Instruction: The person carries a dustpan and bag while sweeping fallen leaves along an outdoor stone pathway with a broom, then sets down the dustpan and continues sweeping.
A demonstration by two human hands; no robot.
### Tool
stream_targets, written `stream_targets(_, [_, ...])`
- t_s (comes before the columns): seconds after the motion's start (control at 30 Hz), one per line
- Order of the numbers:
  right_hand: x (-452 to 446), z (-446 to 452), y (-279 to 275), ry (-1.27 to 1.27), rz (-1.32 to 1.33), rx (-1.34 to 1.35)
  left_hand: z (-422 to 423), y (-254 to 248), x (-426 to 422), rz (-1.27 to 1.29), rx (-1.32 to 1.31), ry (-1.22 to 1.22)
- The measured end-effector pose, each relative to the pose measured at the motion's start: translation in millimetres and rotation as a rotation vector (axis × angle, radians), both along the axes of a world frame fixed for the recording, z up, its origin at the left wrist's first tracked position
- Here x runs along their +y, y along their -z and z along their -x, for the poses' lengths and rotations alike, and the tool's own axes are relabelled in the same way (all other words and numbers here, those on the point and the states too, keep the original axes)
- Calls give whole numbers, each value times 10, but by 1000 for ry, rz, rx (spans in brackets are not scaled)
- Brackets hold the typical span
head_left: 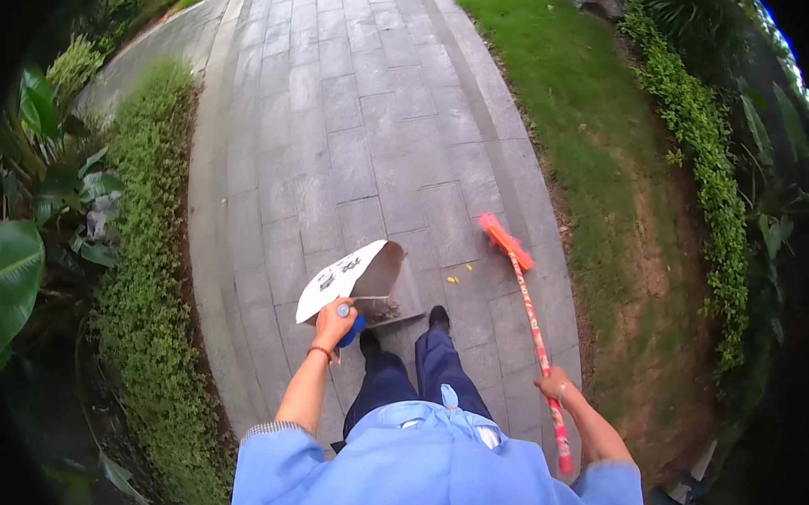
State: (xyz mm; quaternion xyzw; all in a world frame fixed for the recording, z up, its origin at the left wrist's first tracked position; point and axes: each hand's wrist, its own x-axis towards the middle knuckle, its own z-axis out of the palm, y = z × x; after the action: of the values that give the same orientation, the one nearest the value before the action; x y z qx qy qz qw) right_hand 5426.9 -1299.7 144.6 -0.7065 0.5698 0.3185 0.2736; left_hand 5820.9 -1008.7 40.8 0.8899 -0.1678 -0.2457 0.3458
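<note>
My left hand (335, 324) is closed around the handle of a dustpan, whose white side with dark lettering (341, 277) faces up and left. Brown debris lies inside the dustpan near its lip, which rests by my shoes. Something blue hangs just below that hand. On the right, my right hand (555, 385) grips the red patterned stick of a broom (531, 319). The broom's orange-red bristles (507, 242) touch the paving ahead and to the right. A few small yellow leaves (455, 279) lie between the bristles and the dustpan.
A grey stone-paved path (373, 150) runs ahead. Low hedge (152, 267) and large-leaved plants border it on the left. Grass (567, 124) with bare soil lies along the right edge, with another hedge (702, 167) beyond. My dark shoes (439, 318) stand close to the dustpan.
</note>
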Motion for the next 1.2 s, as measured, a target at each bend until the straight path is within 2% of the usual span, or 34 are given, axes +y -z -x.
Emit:
stream_targets(0.07, [268, -264, 190, 183, -128, -43, -49, -58, 49, -48, 14, 37])
stream_targets(0.13, [756, -230, 436, 2, -126, -30, -66, -90, 28, -43, -1, 90])
stream_targets(0.2, [1262, -348, 99, 9, -238, -63, -52, -114, -44, -26, 16, 70])
stream_targets(0.27, [1508, -471, -375, 308, -482, -219, -85, -90, -104, 15, 24, 62])
stream_targets(0.37, [1502, -298, -661, 807, -848, -465, -183, -35, -100, 19, 36, 55])
stream_targets(0.47, [1676, -374, -956, 722, -705, -501, -278, -89, -30, 16, 58, 31])
stream_targets(0.57, [1527, -394, -812, 542, -560, -541, -270, -5, 179, 47, 56, -36])
stream_targets(0.67, [1196, -767, -563, 198, -265, -294, -272, 155, 383, 60, 29, -116])
stream_targets(0.77, [948, -1036, 103, -100, -69, -222, -217, 156, 465, 59, 36, -133])
stream_targets(0.8, [919, -1092, 341, -113, -162, -161, -171, 110, 448, 63, 3, -124])
stream_targets(0.83, [978, -1197, 373, -123, -189, -215, -159, 34, 403, 67, -40, -137])
stream_targets(0.9, [1224, -1274, 338, -64, -324, -305, -125, -100, 330, 8, 18, -165])
stream_targets(0.97, [1304, -1121, 266, 16, -412, -265, -105, -39, 282, -38, 17, -262])
stream_targets(1.03, [1257, -1153, -147, -283, -385, -236, -135, -62, 401, -21, 5, -326])
stream_targets(1.1, [847, -472, 539, 77, -543, -615, -217, -20, 605, 14, 49, -378])
stream_targets(1.2, [732, -814, 597, -102, -475, -460, -390, 95, 989, -21, 75, -584])
